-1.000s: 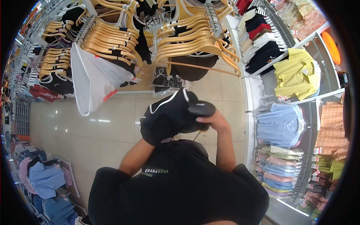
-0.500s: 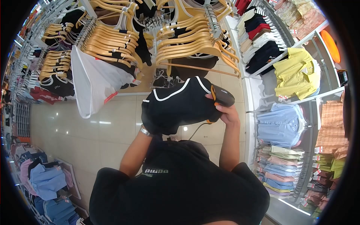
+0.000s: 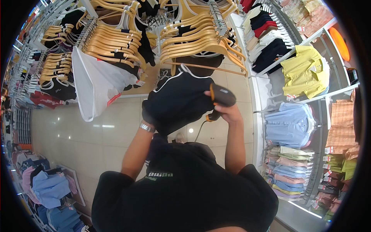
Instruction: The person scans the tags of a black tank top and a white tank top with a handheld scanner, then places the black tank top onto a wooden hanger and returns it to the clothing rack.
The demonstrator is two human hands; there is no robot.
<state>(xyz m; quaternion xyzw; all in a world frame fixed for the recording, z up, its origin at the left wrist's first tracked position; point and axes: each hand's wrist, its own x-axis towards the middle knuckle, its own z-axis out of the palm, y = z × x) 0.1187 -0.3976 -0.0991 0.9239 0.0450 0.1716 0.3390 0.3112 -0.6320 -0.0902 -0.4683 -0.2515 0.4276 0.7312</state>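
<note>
A black garment with white trim [image 3: 179,98] hangs spread in front of my body, just below the wooden hangers. My left hand [image 3: 147,120], with a metal watch at the wrist, is at the garment's lower left; the cloth hides its fingers. My right hand [image 3: 228,111] is wrapped round the handle of a dark scanner with orange edges [image 3: 223,96], which sits at the garment's right side. A cable runs down from the scanner's handle.
Wooden hangers [image 3: 193,44] with dark garments fill the rack ahead. A white plastic bag [image 3: 94,83] hangs at the left. Shelving at the right carries a yellow shirt [image 3: 303,73] and blue shirts [image 3: 288,125]. Folded denim [image 3: 50,187] lies at the lower left.
The black garment has tilted, and its trimmed top edge has risen toward the hangers. My right hand and the scanner have shifted slightly left. My left hand has moved a little up and left.
</note>
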